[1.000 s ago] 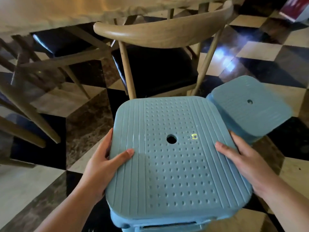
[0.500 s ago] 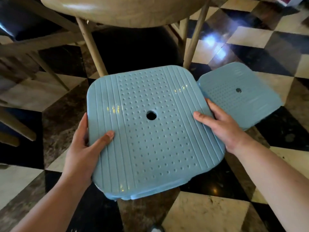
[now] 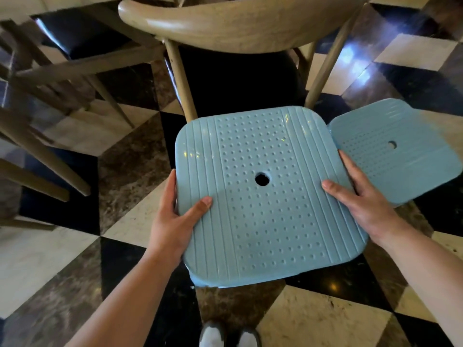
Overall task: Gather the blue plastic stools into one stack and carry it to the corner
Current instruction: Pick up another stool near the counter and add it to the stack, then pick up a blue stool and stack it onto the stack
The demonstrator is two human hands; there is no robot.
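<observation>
Left hand (image 3: 175, 221) grips the near stool (image 3: 265, 196) at its left edge, thumb on top, fingers under. Right hand (image 3: 363, 204) grips the right edge likewise. Seat faces up at frame centre, ribs running near to far, probably held off the floor (image 3: 62, 259). Second stool (image 3: 398, 151) just beside, right. Wooden chair (image 3: 240, 23) close behind; open tiles lower left.
</observation>
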